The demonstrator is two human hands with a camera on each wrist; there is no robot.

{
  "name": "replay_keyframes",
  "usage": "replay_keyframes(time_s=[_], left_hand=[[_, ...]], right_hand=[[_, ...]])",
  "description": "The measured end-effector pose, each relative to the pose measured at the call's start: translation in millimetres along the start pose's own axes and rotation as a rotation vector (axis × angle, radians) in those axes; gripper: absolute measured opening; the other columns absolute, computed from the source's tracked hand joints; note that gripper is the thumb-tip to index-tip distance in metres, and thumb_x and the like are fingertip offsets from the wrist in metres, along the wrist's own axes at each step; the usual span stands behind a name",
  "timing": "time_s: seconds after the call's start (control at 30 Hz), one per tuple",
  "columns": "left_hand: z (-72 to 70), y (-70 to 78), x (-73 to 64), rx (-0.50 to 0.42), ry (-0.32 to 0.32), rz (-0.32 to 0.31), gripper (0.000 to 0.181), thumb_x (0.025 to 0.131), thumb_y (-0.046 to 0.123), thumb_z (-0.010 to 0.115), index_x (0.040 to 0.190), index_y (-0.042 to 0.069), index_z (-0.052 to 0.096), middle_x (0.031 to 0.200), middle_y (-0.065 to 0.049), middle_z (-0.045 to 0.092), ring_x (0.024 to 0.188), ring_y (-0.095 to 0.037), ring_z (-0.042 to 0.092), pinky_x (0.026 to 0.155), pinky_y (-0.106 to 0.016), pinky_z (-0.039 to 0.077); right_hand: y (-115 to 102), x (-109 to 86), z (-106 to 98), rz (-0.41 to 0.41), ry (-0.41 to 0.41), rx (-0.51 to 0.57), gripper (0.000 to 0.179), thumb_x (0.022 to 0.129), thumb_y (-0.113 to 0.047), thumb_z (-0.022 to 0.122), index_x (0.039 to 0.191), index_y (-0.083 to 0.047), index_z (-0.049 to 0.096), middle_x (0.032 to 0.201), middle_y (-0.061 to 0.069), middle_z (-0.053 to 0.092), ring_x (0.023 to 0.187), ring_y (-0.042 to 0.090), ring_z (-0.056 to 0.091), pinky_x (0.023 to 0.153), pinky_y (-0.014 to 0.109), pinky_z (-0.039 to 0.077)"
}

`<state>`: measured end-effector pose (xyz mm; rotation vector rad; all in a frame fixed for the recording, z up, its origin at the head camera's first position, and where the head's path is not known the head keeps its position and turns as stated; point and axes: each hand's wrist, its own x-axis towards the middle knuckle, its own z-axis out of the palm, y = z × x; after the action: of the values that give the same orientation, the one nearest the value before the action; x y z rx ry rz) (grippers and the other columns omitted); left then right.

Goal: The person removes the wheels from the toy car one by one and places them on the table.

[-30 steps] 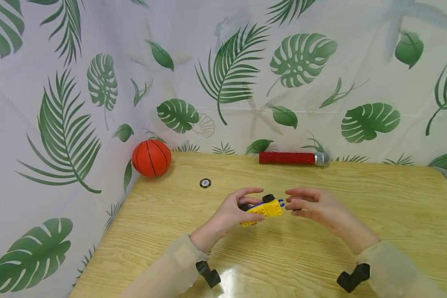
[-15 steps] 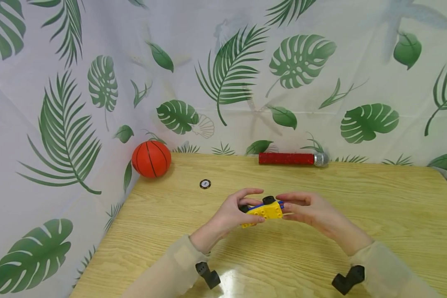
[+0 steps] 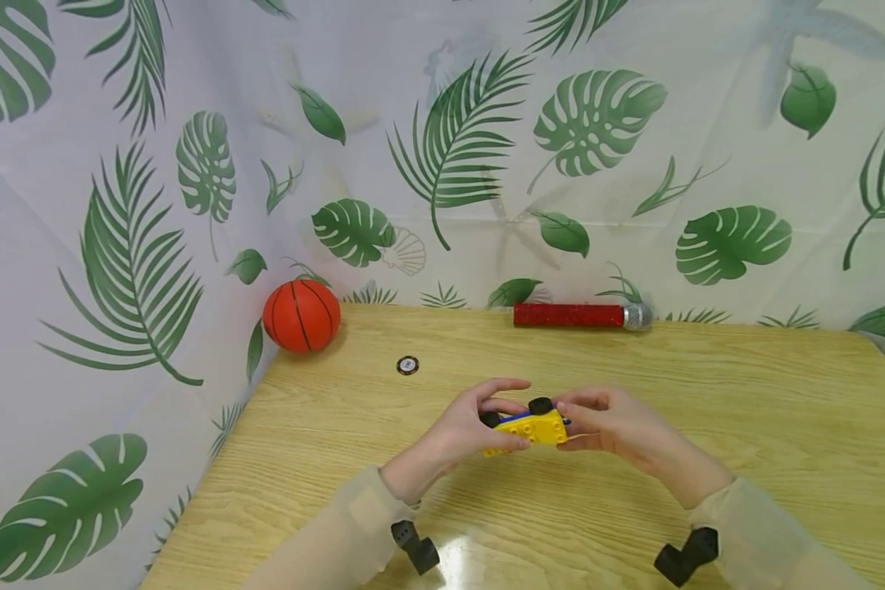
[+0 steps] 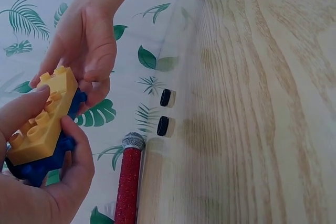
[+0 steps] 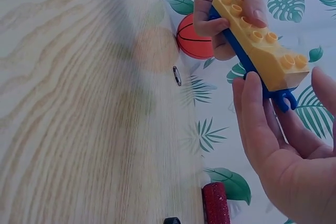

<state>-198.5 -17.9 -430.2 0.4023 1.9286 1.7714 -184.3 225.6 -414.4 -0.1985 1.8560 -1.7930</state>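
Note:
A toy car (image 3: pixel 548 426), made of a yellow studded block on a blue base, is held up over the table. My left hand (image 3: pixel 450 426) grips its left end, thumb across the yellow studs. My right hand (image 3: pixel 612 422) is at the other end, fingertips on the car beside its blue hook (image 5: pixel 286 100). In the head view two black wheels (image 3: pixel 541 406) show along its far edge. Bare blue axle stubs (image 4: pixel 65 142) show on the side facing the left wrist camera. Two loose black wheels (image 4: pixel 163 126) lie on the table in that view; my right hand seems to hide them from above.
The wooden table (image 3: pixel 302 492) meets a leaf-printed curtain (image 3: pixel 442 164) at the back and left. A small basketball (image 3: pixel 301 316) sits in the far left corner. Near it lies a poker chip (image 3: pixel 408 365). A red microphone (image 3: pixel 583 315) lies along the back edge.
My right hand has come left, from beside the car to touching its hooked end. The car and my left hand have shifted slightly right and nearer.

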Motion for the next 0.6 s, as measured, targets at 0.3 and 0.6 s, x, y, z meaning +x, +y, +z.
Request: replay_keyframes(time_s=[0.3, 0.6], left_hand=[[0.6, -0.6, 1.5, 0.009, 0.009, 0.016, 0.069, 0.080, -0.003, 0.079, 0.139, 0.023, 0.055, 0.125, -0.008, 0.067, 0.107, -0.017, 0.063, 0.088, -0.031, 0.058], [-1.3, -2.8, 3.4, -0.052, 0.025, 0.021, 0.062, 0.084, -0.001, 0.076, 0.139, 0.020, 0.055, 0.130, -0.016, 0.062, 0.106, -0.017, 0.063, 0.090, -0.030, 0.056]], right_hand=[[3.3, -1.0, -1.8, -0.021, -0.025, 0.010, 0.059, 0.099, -0.014, 0.060, 0.139, 0.021, 0.035, 0.113, 0.001, 0.066, 0.099, 0.012, 0.068, 0.090, 0.033, 0.058], [3.2, -3.2, -3.6, -0.026, -0.041, 0.033, 0.065, 0.097, -0.013, 0.064, 0.144, 0.018, 0.030, 0.114, 0.002, 0.064, 0.100, 0.012, 0.067, 0.092, 0.034, 0.057]])
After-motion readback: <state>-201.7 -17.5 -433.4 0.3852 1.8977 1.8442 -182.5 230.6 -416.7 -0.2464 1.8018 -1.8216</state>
